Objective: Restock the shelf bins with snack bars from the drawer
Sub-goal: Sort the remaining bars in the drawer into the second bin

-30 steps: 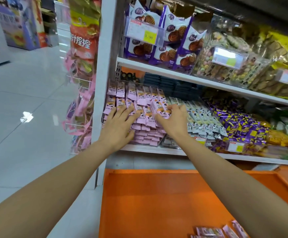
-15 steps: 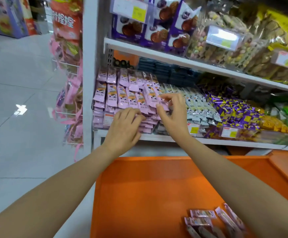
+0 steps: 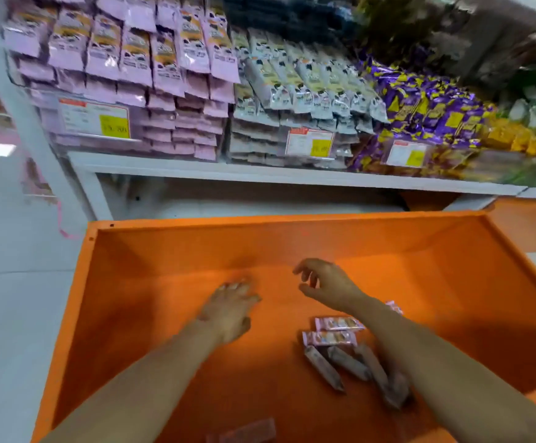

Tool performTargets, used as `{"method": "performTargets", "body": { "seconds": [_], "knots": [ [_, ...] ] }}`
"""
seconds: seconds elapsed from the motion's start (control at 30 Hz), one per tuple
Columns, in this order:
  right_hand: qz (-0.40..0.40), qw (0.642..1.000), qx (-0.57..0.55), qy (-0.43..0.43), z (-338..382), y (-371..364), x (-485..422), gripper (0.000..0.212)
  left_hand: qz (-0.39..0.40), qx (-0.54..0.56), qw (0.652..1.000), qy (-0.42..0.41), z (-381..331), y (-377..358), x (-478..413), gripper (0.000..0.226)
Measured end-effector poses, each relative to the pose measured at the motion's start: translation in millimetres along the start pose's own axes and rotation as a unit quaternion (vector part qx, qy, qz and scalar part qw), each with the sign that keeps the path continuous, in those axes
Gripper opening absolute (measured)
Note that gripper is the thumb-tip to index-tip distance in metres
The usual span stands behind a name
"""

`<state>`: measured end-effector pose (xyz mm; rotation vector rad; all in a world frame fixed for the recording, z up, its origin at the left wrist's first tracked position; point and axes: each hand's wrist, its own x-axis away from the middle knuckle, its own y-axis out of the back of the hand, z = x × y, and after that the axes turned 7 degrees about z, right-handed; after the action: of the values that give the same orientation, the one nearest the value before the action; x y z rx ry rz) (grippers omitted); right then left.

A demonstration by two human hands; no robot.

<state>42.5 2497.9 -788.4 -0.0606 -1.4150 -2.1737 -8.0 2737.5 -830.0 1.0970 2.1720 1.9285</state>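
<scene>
Both my hands hang empty over the open orange drawer (image 3: 151, 238). My left hand (image 3: 231, 305) is palm down with relaxed fingers near the drawer's middle. To its right, my right hand (image 3: 324, 282) has its fingers loosely spread. Several pink snack bars (image 3: 333, 334) lie on the drawer floor under my right forearm, and one more pink bar (image 3: 250, 431) lies near the front edge. On the shelf above, the left bin (image 3: 132, 68) is piled with pink snack bars.
Beside the pink bin stand a bin of grey-white bars (image 3: 298, 87) and one of purple-and-yellow wrapped snacks (image 3: 426, 107), each with a price tag. The white shelf edge (image 3: 260, 174) runs above the drawer. White tiled floor (image 3: 14, 298) lies to the left.
Both hands left the pink bars in the shelf bin and came down into the orange drawer. The view tilted downward, so the drawer now fills the lower frame.
</scene>
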Motion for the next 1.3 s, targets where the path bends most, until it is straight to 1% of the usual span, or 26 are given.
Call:
{"method": "performTargets", "body": {
  "seconds": [0.07, 0.17, 0.23, 0.3, 0.37, 0.43, 0.5, 0.57, 0.63, 0.77, 0.83, 0.93, 1.0, 1.03, 1.13, 1.2, 1.23, 1.3],
  "knots": [
    [0.078, 0.996, 0.034, -0.029, -33, -12, 7, 0.039, 0.047, 0.007, 0.999, 0.004, -13, -22, -14, 0.062],
    [0.178, 0.978, 0.093, -0.062, -77, -32, 17, 0.058, 0.093, 0.008, 0.996, 0.012, -31, -49, -34, 0.063],
    [0.216, 0.961, 0.155, -0.077, -99, -44, 24, 0.068, 0.111, 0.014, 0.994, 0.017, -38, -63, -43, 0.064],
    [0.237, 0.946, 0.206, -0.084, -110, -51, 26, 0.073, 0.117, 0.021, 0.993, 0.025, -41, -73, -48, 0.063],
    [0.236, 0.942, 0.224, -0.084, -113, -55, 22, 0.068, 0.114, 0.020, 0.993, 0.032, -42, -79, -48, 0.062],
    [0.227, 0.944, 0.229, -0.063, -113, -58, 16, 0.062, 0.108, 0.018, 0.994, 0.028, -41, -82, -47, 0.063],
    [0.235, 0.946, 0.217, -0.040, -110, -62, 10, 0.058, 0.102, 0.021, 0.994, 0.025, -38, -82, -45, 0.064],
    [0.230, 0.956, 0.180, -0.037, -108, -65, 6, 0.053, 0.099, 0.025, 0.995, 0.019, -36, -82, -44, 0.065],
    [0.200, 0.970, 0.135, -0.039, -102, -66, 0, 0.051, 0.095, 0.026, 0.995, 0.016, -34, -81, -45, 0.064],
    [0.152, 0.984, 0.081, -0.054, -81, -77, -14, 0.057, 0.085, 0.037, 0.996, 0.016, -30, -82, -45, 0.064],
    [0.134, 0.988, 0.043, -0.057, -71, -81, -19, 0.058, 0.059, 0.062, 0.996, 0.035, -30, -82, -46, 0.068],
    [0.115, 0.992, -0.012, -0.053, -67, -74, -20, 0.057, -0.013, 0.100, 0.993, 0.060, -31, -77, -49, 0.071],
    [0.126, 0.990, 0.002, -0.059, -71, -68, -17, 0.055, -0.049, 0.109, 0.992, 0.049, -33, -73, -52, 0.074],
    [0.141, 0.987, 0.017, -0.070, -74, -65, -16, 0.058, -0.049, 0.102, 0.993, 0.036, -34, -72, -54, 0.075],
    [0.215, 0.968, 0.061, -0.113, -83, -65, -9, 0.070, -0.009, 0.060, 0.998, -0.001, -41, -74, -62, 0.076],
    [0.251, 0.959, 0.073, -0.113, -86, -68, -5, 0.073, 0.013, 0.041, 0.999, -0.007, -46, -76, -67, 0.074],
    [0.255, 0.958, 0.073, -0.107, -86, -69, -5, 0.070, 0.014, 0.041, 0.999, -0.007, -46, -76, -69, 0.073],
    [0.227, 0.967, 0.054, -0.102, -86, -70, -10, 0.058, 0.015, 0.051, 0.999, -0.005, -45, -76, -68, 0.071]
  ]
}}
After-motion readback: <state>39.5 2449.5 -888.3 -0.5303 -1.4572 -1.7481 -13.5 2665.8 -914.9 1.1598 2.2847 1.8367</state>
